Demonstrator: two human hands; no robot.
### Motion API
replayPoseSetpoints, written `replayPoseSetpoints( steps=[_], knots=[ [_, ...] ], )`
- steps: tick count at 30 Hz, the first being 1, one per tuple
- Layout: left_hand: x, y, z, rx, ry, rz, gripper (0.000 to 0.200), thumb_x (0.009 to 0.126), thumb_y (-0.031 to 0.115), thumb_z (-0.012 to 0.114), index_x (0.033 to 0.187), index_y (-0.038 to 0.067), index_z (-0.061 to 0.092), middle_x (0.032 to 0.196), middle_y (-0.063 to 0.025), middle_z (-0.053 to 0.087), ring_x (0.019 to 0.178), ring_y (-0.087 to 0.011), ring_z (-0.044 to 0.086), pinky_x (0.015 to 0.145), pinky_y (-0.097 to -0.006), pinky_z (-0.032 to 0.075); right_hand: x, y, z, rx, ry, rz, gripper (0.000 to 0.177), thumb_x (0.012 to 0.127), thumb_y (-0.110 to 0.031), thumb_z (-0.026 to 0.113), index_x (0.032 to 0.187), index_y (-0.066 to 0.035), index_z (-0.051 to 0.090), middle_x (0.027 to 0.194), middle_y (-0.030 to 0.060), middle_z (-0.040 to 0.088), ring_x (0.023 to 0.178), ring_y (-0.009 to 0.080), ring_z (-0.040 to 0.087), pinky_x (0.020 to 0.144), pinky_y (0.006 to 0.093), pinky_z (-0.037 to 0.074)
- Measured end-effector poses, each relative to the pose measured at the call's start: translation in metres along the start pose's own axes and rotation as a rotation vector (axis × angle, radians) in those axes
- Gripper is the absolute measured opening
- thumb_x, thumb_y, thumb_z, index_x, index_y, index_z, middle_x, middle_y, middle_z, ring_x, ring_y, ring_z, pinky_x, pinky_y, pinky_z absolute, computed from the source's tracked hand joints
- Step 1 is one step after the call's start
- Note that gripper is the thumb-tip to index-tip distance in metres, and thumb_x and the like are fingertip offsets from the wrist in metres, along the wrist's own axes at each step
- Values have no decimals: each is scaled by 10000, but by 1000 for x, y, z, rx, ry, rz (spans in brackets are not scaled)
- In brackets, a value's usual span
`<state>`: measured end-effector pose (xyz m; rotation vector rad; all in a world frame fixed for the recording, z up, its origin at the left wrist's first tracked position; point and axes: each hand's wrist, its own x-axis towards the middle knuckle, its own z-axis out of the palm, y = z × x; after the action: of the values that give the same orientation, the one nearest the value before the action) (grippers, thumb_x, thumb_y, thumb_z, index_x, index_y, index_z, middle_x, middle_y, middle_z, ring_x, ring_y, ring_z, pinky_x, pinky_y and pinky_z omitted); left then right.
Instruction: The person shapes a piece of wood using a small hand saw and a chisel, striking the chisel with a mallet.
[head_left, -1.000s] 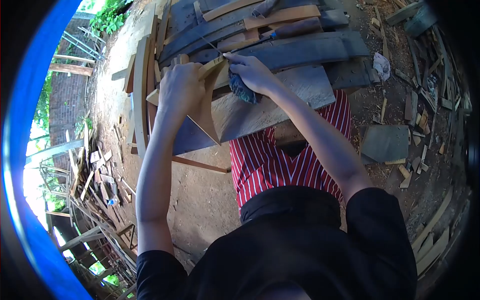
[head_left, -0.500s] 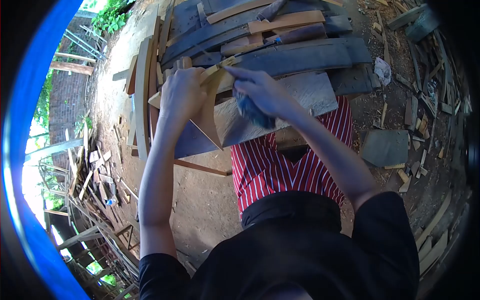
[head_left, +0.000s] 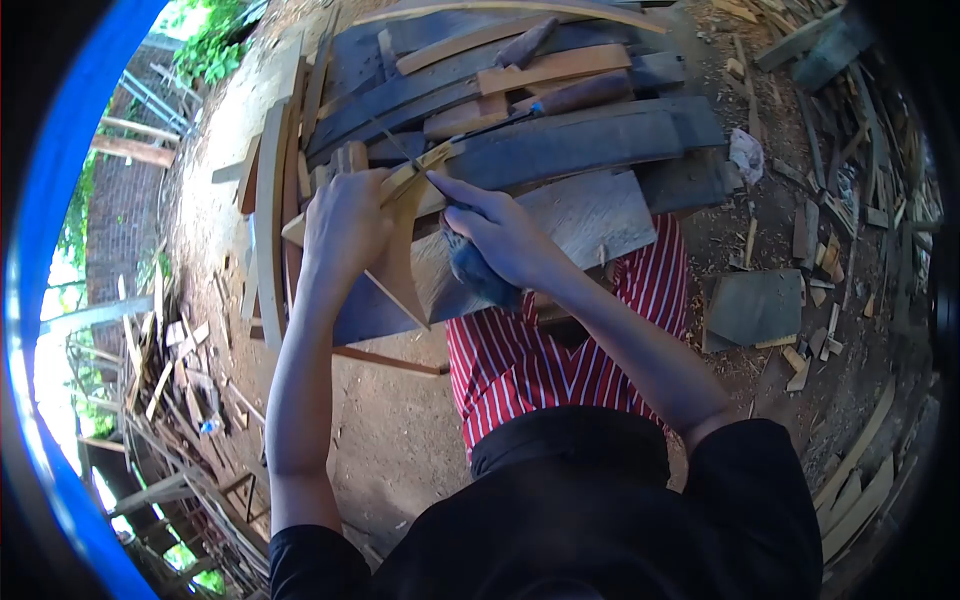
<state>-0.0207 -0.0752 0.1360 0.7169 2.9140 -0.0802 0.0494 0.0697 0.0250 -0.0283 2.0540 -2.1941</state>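
My left hand (head_left: 345, 222) is closed around a light-brown curved wooden piece (head_left: 402, 235), pressing it at the left of the board-covered work surface. My right hand (head_left: 505, 235) grips a thin, dark tool (head_left: 398, 143), whose narrow blade lies across the upper end of that piece. A blue-grey cloth-like bundle (head_left: 475, 268) hangs under the right palm; whether it wraps the tool's handle cannot be made out. Below both hands lies a pale, rough-grained board (head_left: 590, 215).
Dark curved planks (head_left: 580, 140) are stacked beyond my hands, with a brown wooden-handled tool (head_left: 585, 93) among them. Long boards (head_left: 270, 215) stand at the left. Wood scraps (head_left: 190, 370) litter the ground on both sides, and a grey board (head_left: 752, 310) lies at the right.
The view has shifted slightly. My right hand has moved a little left and nearer my body, and more of the thin blade shows past the wooden piece. My left hand keeps its grip.
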Motion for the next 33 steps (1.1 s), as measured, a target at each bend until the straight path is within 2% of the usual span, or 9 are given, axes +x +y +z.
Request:
replayPoseSetpoints(
  steps=[4, 8, 12, 15, 20, 24, 26, 30, 33],
  knots=[
    [-5, 9, -4, 7, -25, -49, 347, 789, 121, 667, 1132, 84, 694, 961, -225, 687, 937, -397, 658, 862, -472, 512, 47, 31, -9, 145, 68, 64, 544, 956, -136, 481, 1482, -30, 386, 1008, 92, 647, 877, 138, 574, 828, 249, 449],
    [-2, -1, -3, -34, -28, -52, 342, 790, 110, 664, 1128, 73, 694, 968, -228, 687, 938, -394, 661, 865, -465, 514, -11, 3, 14, -39, 104, -88, 550, 965, -115, 477, 1496, -37, 360, 953, 71, 634, 830, 124, 569, 795, 256, 467],
    [0, -3, -4, -45, -51, -40, 360, 801, 129, 681, 1153, 55, 682, 974, -234, 685, 938, -399, 660, 867, -468, 513, 1, 2, 8, 92, 70, -56, 553, 974, -145, 478, 1503, -48, 351, 941, 61, 629, 830, 117, 568, 814, 268, 473],
    [-2, -5, -2, 0, -24, -18, 373, 804, 139, 692, 1169, 62, 678, 973, -235, 684, 935, -399, 661, 863, -462, 515, 42, 29, 2, 414, 63, 199, 614, 962, -250, 523, 1511, -51, 333, 973, 56, 610, 924, 130, 549, 909, 275, 430],
    [-1, -9, 1, -27, -69, -39, 384, 803, 144, 699, 1178, 65, 674, 969, -240, 683, 934, -401, 661, 859, -456, 517, -13, 5, 29, 202, 53, 1, 641, 965, -264, 531, 1529, -66, 299, 1010, 62, 605, 953, 145, 549, 885, 286, 446],
    [-3, -7, -1, -28, 42, 21, 241, 803, 126, 637, 1029, 84, 710, 845, -216, 687, 839, -392, 670, 816, -482, 523, 26, 18, 19, 333, 130, 53, 635, 967, -260, 525, 1532, -81, 297, 1039, 65, 592, 945, 140, 556, 888, 292, 457],
    [-2, -6, -3, -15, -25, -30, 372, 808, 144, 692, 1173, 72, 682, 971, -239, 685, 922, -393, 668, 861, -448, 518, 39, 20, 13, 604, 98, 190, 613, 973, -223, 516, 1531, -85, 301, 1075, 75, 595, 987, 132, 553, 916, 289, 453],
    [0, -6, -3, -50, -64, -50, 363, 809, 142, 691, 1166, 78, 688, 967, -242, 684, 926, -393, 667, 858, -449, 516, -13, -9, 30, 352, 101, 46, 587, 983, -163, 494, 1531, -86, 298, 1049, 63, 610, 897, 96, 577, 814, 244, 491],
    [0, -12, 0, -43, -14, -10, 359, 808, 140, 689, 1161, 74, 689, 962, -239, 685, 935, -394, 663, 854, -451, 515, -1, 3, 28, 573, 133, 102, 544, 991, -156, 485, 1510, -74, 343, 1010, 81, 624, 852, 104, 590, 767, 239, 490]
  ],
)
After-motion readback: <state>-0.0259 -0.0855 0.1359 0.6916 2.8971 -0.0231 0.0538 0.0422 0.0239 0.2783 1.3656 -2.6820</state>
